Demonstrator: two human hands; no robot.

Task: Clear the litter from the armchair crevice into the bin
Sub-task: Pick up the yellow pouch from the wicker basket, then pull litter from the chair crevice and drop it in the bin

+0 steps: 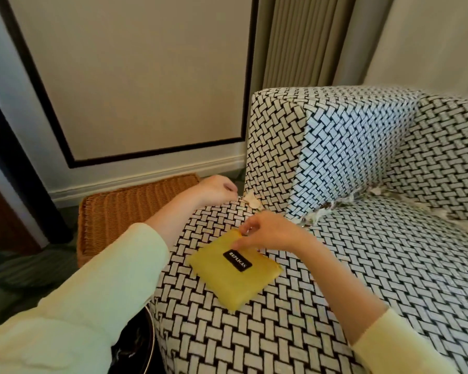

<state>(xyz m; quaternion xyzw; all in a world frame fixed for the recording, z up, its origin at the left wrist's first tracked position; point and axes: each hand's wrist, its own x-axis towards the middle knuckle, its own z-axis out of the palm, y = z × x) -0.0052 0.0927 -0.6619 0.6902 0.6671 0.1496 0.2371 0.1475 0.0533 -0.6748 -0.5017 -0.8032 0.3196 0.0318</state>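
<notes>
Litter (325, 211): shredded paper/wrapper bits, white w/ dark flecks, sitting wedged along the crevice (346, 202) btwn seat cushion & inner arm of the armchair (362, 279); more pale strands trailing along the back seam to the right (441, 213).
Handling (judgement): prob. very light, soft, crumpling easily, likely shedding small bits. Best taking hold of the bulkiest clump at the front end w/ a fingertip pinch, then raking along the seam. Strands may be snagging in the weave, so pulling slowly.
Loose scraps (251, 202): a few cream bits lying at the seat's front-left corner, just beside the arm's base.
Right hand (268, 233): thumb & forefinger pinching the top corner of a yellow pouch (233, 273) w/ black label; other fingers bunching loosely. Pouch is lying flat on the seat. Can't tell if it counts as litter.
Left hand (218, 188): fingers curling inward, hovering near the cream scraps; can't tell if anything's inside.
Bin (143, 344): dark rim w/ liner, standing at the chair's front-left, just below the left sleeve; only partly showing.
Progress (judgement): crevice litter not yet being touched; most of the job is remaining.
Surroundings: wicker basket (125, 211) standing on the floor left of the chair; curtain (303, 36) hanging behind.
</notes>
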